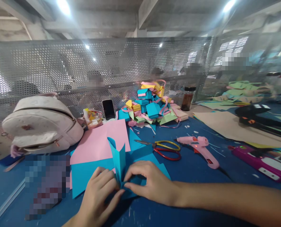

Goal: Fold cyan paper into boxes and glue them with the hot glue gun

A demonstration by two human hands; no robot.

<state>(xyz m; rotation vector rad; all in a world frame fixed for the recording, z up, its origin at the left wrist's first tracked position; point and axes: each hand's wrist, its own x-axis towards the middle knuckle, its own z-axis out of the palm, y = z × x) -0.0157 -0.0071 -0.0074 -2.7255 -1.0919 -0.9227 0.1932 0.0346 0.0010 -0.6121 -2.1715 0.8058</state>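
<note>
A folded piece of blue paper stands upright between my hands, its top edges spread apart. Its lower left side is pinched by my left hand, with the fingers curled and the thumb pressed in. From the right, the thumb and forefinger of my right hand close on the bottom of the same paper. The fingertips partly hide its lower folds. Flat under and behind it lie blue sheets and a pink sheet. Scissors with one yellow and one red handle rest just beyond my right hand.
A pink glue gun and a purple power strip lie at right. Small folded paper boxes are heaped at the back, beside a dark jar. A phone and white backpack stand left, before a perforated metal screen.
</note>
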